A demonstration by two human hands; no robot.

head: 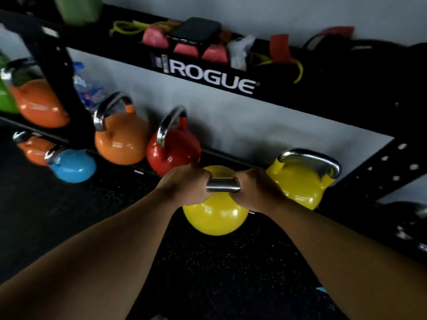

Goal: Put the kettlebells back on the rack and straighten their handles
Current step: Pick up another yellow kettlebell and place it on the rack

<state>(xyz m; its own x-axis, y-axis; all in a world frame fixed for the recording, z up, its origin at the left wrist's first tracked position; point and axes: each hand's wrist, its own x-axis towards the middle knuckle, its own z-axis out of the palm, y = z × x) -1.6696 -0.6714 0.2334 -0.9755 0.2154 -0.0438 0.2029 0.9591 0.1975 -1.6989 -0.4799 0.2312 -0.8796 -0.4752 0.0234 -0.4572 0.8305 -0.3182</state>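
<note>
Both my forearms reach forward over the black speckled rubber floor (231, 269). My left hand (184, 184) and right hand (255, 189) are each wrapped closed around one end of the steel handle (223, 184) of a yellow kettlebell (215, 215); only a short bare stretch of handle shows between my fists. Its body hangs below my hands, at the front edge of the lower rack shelf (138, 172); I cannot tell whether it rests on anything.

Just right of it, a second yellow kettlebell (300, 183) stands on that shelf, handle broadside to me, close beside my right hand. Beyond it a perforated black upright (397, 162) closes off that side.

Left of my left hand, near it, stands a red kettlebell (173, 153), its handle turned edge-on. The held bell sits in the gap between the red and the second yellow, with little room either way. Further left come an orange kettlebell (121, 142), handle angled, then a black post (67, 88) and another orange kettlebell (39, 105) behind it. A blue kettlebell (72, 165) sits lower and nearer, with open floor in front of it.

Behind the row is a grey wall (231, 121). Above, the black upper shelf marked ROGUE (210, 77) carries blurred pink blocks (187, 49) and a dark flat item.
</note>
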